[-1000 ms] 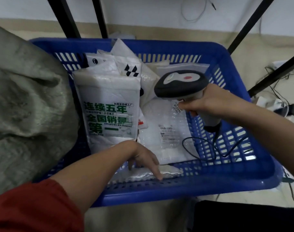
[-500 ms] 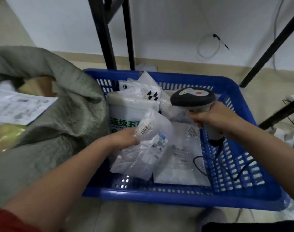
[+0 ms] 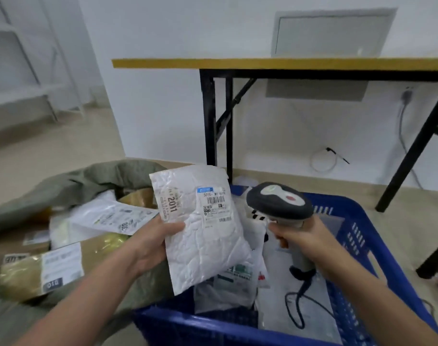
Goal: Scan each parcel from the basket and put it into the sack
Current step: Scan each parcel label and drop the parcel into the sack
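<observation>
Above the basket, left hand (image 3: 150, 242): grips a white parcel (image 3: 203, 226) by its left edge, label facing up.
Right hand (image 3: 300, 242): closed round the grip of the scanner (image 3: 279, 202), whose head sits just beside the parcel label.
Basket (image 3: 357, 236): blue, several parcels left inside.
Sack (image 3: 70, 181): green, open at left, already holding several labelled parcels.
Progress: judged midway; this parcel at the scanning step, not yet sacked.
</observation>
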